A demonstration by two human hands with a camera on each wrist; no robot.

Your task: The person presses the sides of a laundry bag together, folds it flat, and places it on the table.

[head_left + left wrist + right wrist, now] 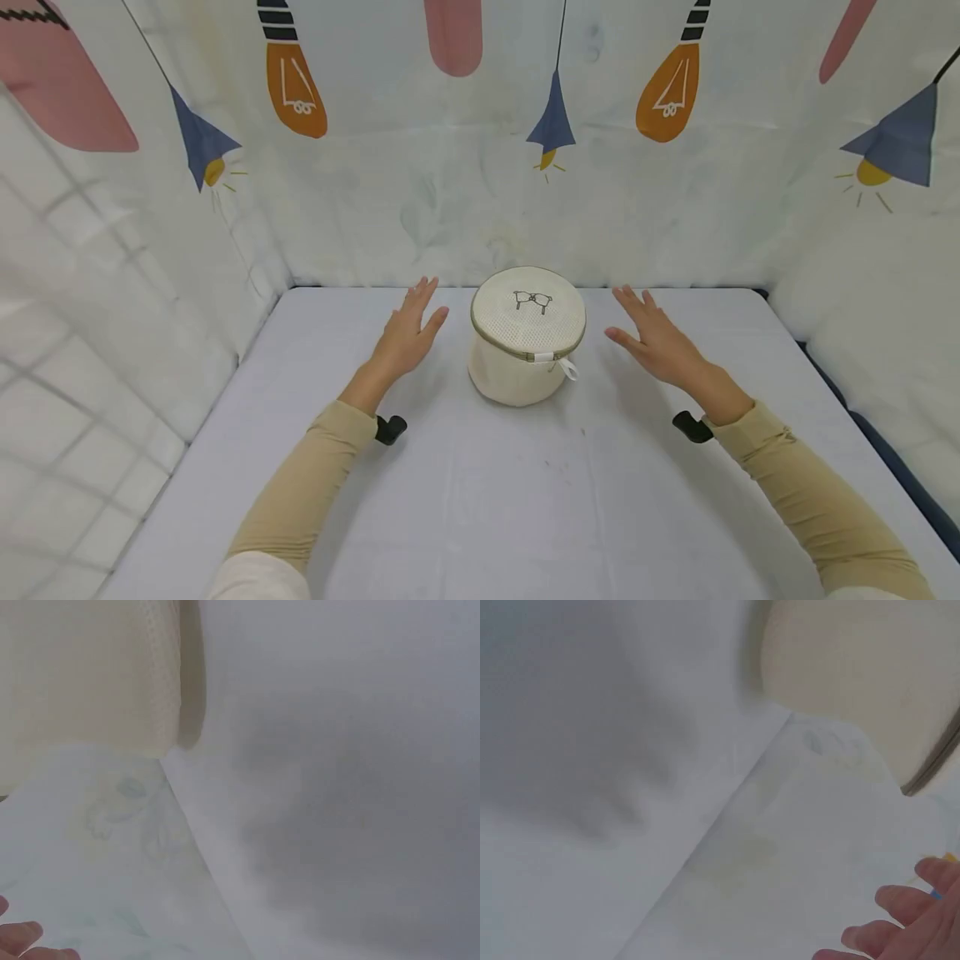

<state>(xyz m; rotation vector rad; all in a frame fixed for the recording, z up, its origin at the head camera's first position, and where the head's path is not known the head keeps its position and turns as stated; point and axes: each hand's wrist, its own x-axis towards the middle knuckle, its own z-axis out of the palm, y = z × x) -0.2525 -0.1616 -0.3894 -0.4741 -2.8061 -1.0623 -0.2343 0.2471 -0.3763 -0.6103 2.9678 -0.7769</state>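
A round cream fabric laundry bag [517,375] stands upright on the white table. Its mesh lid [528,325] carries a drawing of glasses, and an olive zip runs round the rim to a white pull loop [569,368] at the front. To the left of the bag my left hand [406,337] hovers with straight, spread fingers, apart from it. My right hand [660,343] is held the same way on the other side, its palm toward the bag. Both wrist views show the bag's side wall [847,667] near the hands, with only fingertips [22,934] showing in the left one.
The table [517,500] has a white cloth and ends at the back against a fabric curtain [450,192] printed with lamps and bulbs. More white fabric hangs at the left and right sides. A dark wrist mount [391,429] sits under the left sleeve cuff.
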